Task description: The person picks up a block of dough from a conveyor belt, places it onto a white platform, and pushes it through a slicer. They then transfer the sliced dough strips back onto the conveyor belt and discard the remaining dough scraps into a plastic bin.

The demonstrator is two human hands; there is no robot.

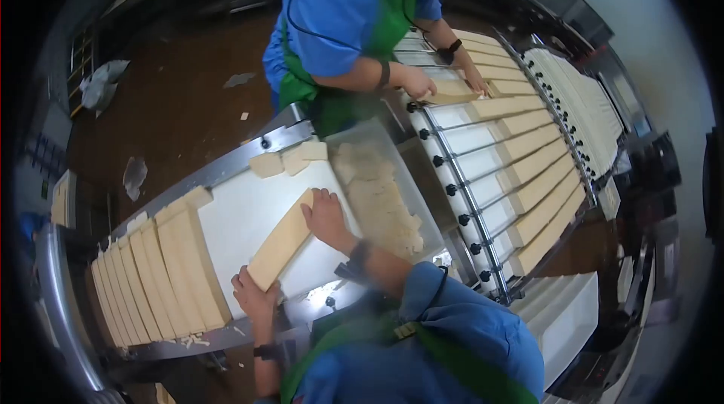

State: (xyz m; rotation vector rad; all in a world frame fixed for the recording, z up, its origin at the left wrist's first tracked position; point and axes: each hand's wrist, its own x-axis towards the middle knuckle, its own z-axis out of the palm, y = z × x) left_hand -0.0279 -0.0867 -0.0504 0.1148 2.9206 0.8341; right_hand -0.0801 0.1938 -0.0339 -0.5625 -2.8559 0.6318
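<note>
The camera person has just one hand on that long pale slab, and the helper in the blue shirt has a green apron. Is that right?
Not quite: the left hand and the right hand are both on the long pale slab, one at each end, as the head view shows. The helper in the blue shirt does have a green apron.

text/labels: none legible | brands/numbers/signs: none legible | edges dark and warped, so small print may be missed
</note>
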